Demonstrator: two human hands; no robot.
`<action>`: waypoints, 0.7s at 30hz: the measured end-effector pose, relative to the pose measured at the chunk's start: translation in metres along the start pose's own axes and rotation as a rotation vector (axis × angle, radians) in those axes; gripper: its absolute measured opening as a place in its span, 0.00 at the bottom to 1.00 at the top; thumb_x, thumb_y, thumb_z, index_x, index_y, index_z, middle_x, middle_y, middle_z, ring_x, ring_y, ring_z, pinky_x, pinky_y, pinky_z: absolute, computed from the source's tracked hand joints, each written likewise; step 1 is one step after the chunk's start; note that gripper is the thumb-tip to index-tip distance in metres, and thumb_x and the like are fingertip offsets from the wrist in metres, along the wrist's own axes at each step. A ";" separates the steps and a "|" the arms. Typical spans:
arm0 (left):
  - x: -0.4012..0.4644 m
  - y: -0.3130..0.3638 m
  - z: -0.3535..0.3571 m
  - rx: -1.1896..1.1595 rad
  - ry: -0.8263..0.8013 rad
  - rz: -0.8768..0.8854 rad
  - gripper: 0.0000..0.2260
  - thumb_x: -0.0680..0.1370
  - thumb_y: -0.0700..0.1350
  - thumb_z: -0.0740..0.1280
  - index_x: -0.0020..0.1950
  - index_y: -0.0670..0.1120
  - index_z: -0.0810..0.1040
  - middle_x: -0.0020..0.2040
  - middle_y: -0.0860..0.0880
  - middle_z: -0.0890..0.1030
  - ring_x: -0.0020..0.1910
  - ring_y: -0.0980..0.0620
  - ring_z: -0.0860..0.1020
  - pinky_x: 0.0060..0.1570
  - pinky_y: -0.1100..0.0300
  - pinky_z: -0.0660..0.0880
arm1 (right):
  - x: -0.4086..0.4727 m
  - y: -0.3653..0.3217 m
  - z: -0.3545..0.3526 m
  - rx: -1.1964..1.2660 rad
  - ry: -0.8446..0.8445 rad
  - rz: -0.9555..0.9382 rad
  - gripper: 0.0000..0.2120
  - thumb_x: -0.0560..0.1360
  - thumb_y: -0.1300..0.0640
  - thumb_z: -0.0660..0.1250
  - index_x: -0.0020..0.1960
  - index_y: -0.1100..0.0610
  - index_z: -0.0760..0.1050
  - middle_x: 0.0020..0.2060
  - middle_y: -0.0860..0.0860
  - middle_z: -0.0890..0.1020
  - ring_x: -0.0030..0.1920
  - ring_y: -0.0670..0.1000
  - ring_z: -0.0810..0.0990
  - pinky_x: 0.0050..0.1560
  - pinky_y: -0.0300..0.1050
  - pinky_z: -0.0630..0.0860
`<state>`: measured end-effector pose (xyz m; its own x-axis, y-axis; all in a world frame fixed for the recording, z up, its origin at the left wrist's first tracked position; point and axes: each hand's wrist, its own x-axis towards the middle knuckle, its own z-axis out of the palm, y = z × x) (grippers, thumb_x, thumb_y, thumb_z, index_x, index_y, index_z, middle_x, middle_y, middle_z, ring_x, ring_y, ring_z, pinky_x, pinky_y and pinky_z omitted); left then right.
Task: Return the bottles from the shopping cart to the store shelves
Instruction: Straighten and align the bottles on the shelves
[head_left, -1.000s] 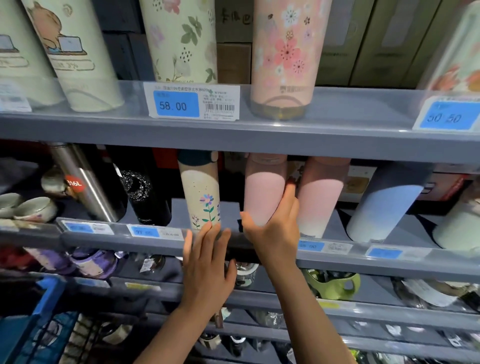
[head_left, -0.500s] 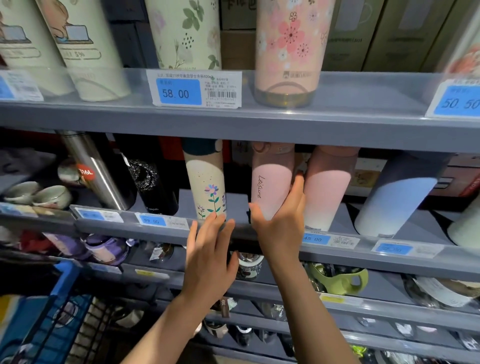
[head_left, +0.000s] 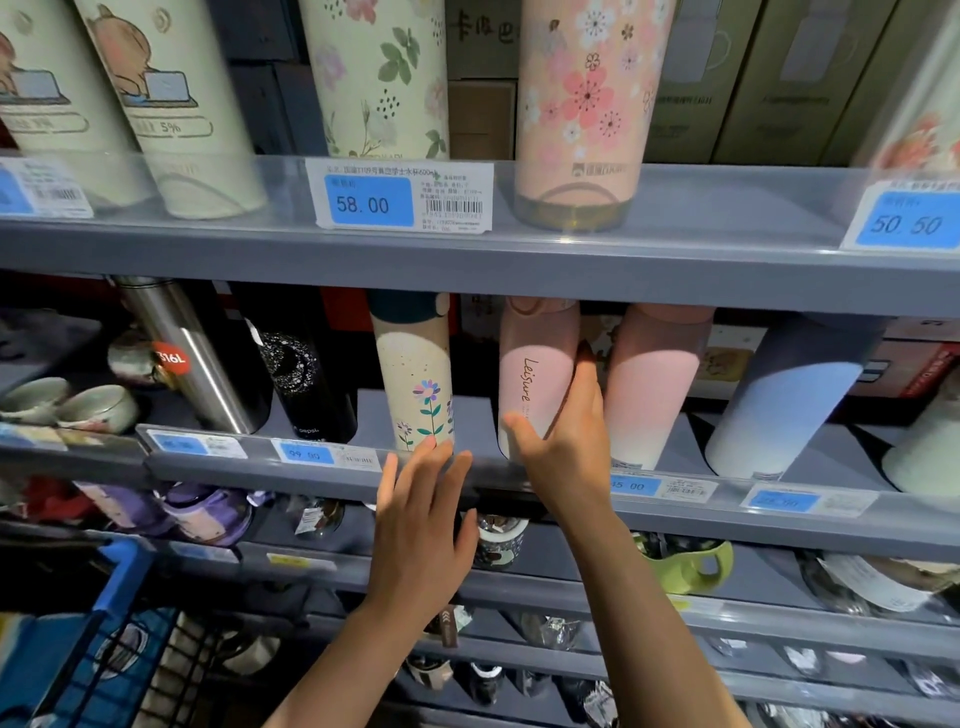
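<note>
While turning: I've rotated the pink bottle (head_left: 537, 384); "Leisure" now faces the shelf (head_left: 332, 475) front edge.
Hands: right hand (head_left: 563, 447) cups it; left hand (head_left: 423, 519) released.

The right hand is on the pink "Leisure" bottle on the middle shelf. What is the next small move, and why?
Probably let go and draw the right hand back. The pink bottle already stands on the middle shelf between the flower bottle and another pink one, with its label facing out. The left hand holds nothing.
</note>
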<state>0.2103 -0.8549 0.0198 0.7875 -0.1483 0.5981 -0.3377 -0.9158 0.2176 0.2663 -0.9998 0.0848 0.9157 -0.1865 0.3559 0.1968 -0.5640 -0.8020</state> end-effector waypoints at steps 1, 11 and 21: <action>0.000 0.000 -0.001 -0.008 0.000 0.000 0.26 0.69 0.41 0.72 0.66 0.45 0.68 0.64 0.44 0.75 0.68 0.42 0.70 0.70 0.39 0.59 | 0.000 0.000 0.000 -0.008 -0.008 -0.009 0.33 0.71 0.56 0.73 0.69 0.63 0.60 0.58 0.57 0.71 0.56 0.58 0.72 0.54 0.52 0.72; -0.001 -0.003 0.000 -0.035 0.000 0.006 0.27 0.69 0.40 0.72 0.67 0.46 0.68 0.65 0.46 0.74 0.70 0.45 0.69 0.71 0.39 0.59 | -0.010 -0.002 -0.007 -0.027 -0.056 -0.046 0.41 0.69 0.53 0.75 0.74 0.60 0.56 0.66 0.56 0.71 0.66 0.58 0.69 0.65 0.50 0.69; -0.001 0.000 0.005 -0.013 0.047 -0.016 0.27 0.68 0.39 0.74 0.65 0.45 0.69 0.63 0.46 0.75 0.69 0.43 0.69 0.70 0.38 0.60 | -0.013 0.025 -0.054 -0.018 0.520 -0.090 0.42 0.66 0.47 0.75 0.73 0.52 0.56 0.67 0.57 0.65 0.67 0.58 0.65 0.63 0.64 0.67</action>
<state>0.2116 -0.8568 0.0154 0.7680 -0.1162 0.6298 -0.3325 -0.9129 0.2369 0.2402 -1.0550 0.0857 0.5997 -0.5085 0.6179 0.2567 -0.6091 -0.7504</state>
